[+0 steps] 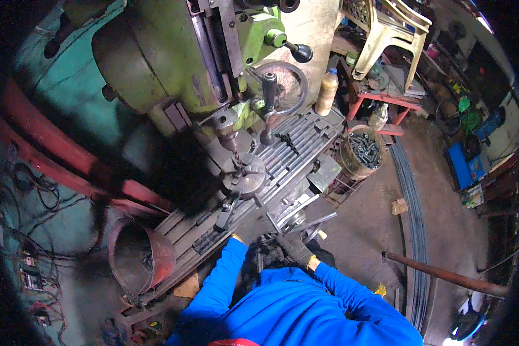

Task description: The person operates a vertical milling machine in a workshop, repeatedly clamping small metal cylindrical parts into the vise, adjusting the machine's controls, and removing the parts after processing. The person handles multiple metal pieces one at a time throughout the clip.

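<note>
My right hand, in a dark glove with a yellowish cuff, is at the front of a green milling machine. Its fingers look curled at the end of a metal handle. My left hand is at the near edge of the slotted machine table; only a bit of orange cuff shows clearly, and its fingers blend into dark parts. Close to it on the table is a dark clamp-like block. Beyond, a round chuck sits beneath the spindle's cutting tool.
A bucket of metal pieces stands right of the table, and a capped bottle on its far end. A reddish bin is at the near left. Long rods and a rusty pipe extend on the right. Cables tangle at left.
</note>
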